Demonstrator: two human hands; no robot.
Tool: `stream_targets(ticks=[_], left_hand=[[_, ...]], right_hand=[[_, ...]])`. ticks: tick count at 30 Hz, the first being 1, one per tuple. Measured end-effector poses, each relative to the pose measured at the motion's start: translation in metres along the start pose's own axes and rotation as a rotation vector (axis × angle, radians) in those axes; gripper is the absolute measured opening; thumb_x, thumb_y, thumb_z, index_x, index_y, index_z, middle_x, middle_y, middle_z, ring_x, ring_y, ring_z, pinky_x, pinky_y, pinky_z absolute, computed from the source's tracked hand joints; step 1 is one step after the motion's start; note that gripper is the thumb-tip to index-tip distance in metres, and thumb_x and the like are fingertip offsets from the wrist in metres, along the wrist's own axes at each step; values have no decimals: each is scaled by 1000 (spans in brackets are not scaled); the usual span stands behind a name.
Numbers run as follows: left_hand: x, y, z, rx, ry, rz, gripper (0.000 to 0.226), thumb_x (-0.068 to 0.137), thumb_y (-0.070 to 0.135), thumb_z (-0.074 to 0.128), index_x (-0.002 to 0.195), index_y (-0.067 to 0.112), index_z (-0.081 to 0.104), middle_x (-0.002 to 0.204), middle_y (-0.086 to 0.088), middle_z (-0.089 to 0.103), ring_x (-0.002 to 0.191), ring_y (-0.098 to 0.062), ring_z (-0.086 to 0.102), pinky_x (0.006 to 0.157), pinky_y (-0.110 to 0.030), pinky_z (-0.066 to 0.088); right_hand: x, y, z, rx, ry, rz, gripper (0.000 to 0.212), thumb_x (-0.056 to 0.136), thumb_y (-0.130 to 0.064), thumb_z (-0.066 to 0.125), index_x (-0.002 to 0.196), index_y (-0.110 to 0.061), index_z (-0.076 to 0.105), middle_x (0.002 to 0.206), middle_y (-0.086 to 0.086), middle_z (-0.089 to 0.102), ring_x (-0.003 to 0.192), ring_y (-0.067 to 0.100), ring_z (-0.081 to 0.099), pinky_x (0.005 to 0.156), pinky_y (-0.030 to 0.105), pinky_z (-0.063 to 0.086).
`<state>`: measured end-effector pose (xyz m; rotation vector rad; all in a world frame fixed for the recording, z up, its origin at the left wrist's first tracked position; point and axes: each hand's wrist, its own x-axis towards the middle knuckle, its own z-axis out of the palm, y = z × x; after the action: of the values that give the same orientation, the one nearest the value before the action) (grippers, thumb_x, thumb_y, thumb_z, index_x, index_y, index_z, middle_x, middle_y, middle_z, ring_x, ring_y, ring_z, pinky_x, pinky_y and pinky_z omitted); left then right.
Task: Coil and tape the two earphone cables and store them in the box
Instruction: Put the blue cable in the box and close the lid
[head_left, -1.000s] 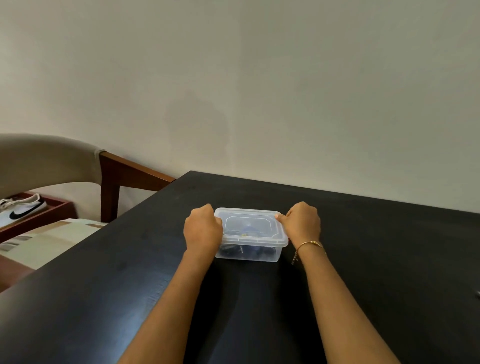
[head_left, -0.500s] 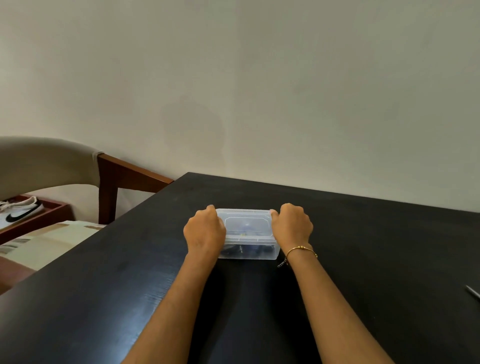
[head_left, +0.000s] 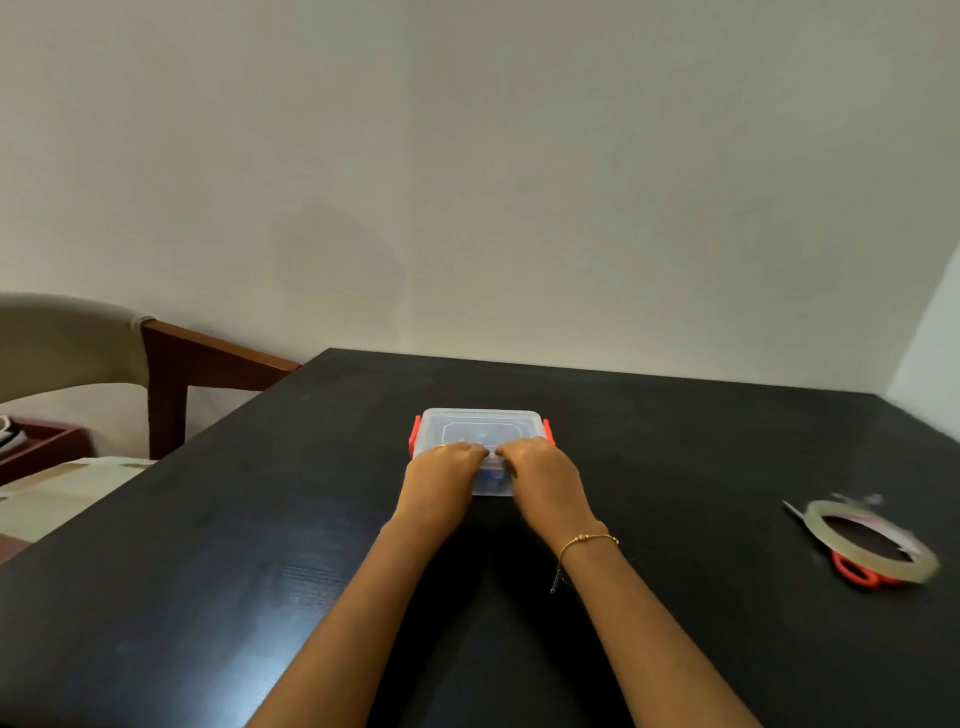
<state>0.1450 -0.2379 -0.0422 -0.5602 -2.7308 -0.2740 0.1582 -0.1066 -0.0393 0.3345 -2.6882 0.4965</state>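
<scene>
A clear plastic box (head_left: 480, 423) with its lid on stands in the middle of the black table (head_left: 260, 545). Red clips (head_left: 414, 435) show at its left and right ends. Dark cable shapes show faintly through the near wall between my hands. My left hand (head_left: 441, 480) and my right hand (head_left: 543, 480) sit side by side at the box's near edge. Their fingers are bent over the lid's front rim and their fingertips almost meet. My thumbs are hidden.
A roll of clear tape (head_left: 872, 540) lies on the table at the right, over red-handled scissors (head_left: 857, 574). A wooden chair (head_left: 171, 364) with a beige back stands past the table's left edge. A wall rises close behind the table.
My hands left the box's two ends and came together at its near edge, which uncovered the red clips. The view shifted, so the tape roll and scissors are now in sight.
</scene>
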Motion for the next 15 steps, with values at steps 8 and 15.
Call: stream_targets(ticks=[8,15], left_hand=[[48,80,16,-56,-99,49,39,90,17,54,129,16,49,124,-8,60,112,-24,57,94,-34,47],[95,107,35,-56,-124,56,38,90,19,56,127,15,50,121,-10,61,109,-25,59,94,-34,47]], right_hand=[[-17,71,-27,-29,110,166,28,93,-21,51,117,-10,60,118,10,63,108,21,57,94,27,45],[4,120,-34,-1,100,197,27,92,-20,53,115,-9,61,116,11,64,107,21,58,96,26,44]])
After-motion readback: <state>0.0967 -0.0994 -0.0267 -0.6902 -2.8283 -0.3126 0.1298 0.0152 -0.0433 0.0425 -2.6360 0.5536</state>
